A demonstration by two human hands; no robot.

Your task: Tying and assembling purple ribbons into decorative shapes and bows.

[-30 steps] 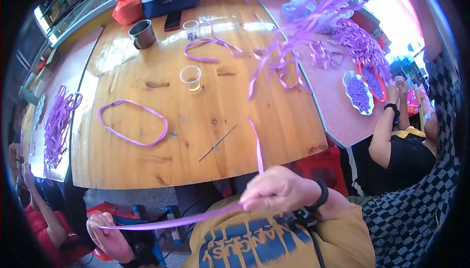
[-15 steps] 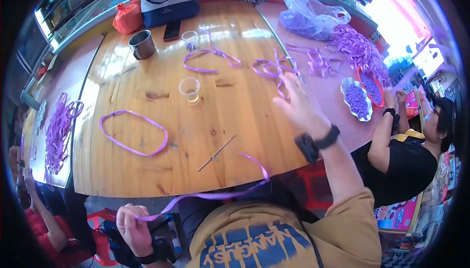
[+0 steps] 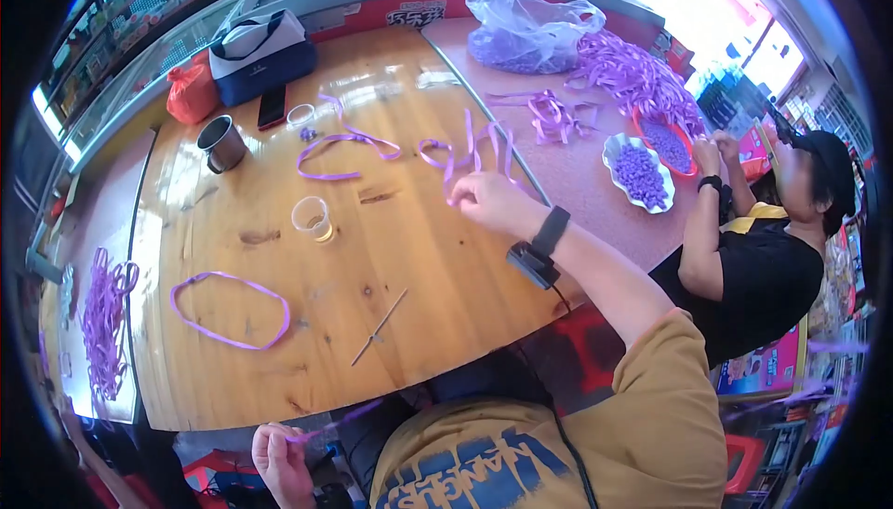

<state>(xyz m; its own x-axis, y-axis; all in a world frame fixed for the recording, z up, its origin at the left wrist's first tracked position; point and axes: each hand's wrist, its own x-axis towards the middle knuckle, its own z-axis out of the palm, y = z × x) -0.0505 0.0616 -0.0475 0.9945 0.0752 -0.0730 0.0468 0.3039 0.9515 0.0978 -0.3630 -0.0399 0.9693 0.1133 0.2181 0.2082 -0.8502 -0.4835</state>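
Note:
My left hand (image 3: 282, 461), low at the table's front edge, is closed on one end of a purple ribbon (image 3: 342, 421) that trails off to the right. On the right half of the wooden table, my right hand (image 3: 493, 204) pinches at the near end of a loose bunch of purple ribbons (image 3: 476, 148). A closed purple ribbon loop (image 3: 233, 276) lies at the left. Nearer the middle is a thin stick (image 3: 379, 327) with something small around its centre. Another curled ribbon (image 3: 346, 141) rests farther back.
A clear cup (image 3: 313, 221) stands mid-table. Behind it are a metal mug (image 3: 221, 144), a phone (image 3: 272, 107), a red bag (image 3: 193, 95) and a blue-white bag (image 3: 265, 67). Purple pieces fill a white dish (image 3: 637, 176). A co-worker (image 3: 753, 248) sits at the right; ribbons (image 3: 107, 323) lie left.
My right hand has come down onto the ribbon bunch and its fingers have closed. The left hand still holds its ribbon, now hanging lower. The whole view has shifted.

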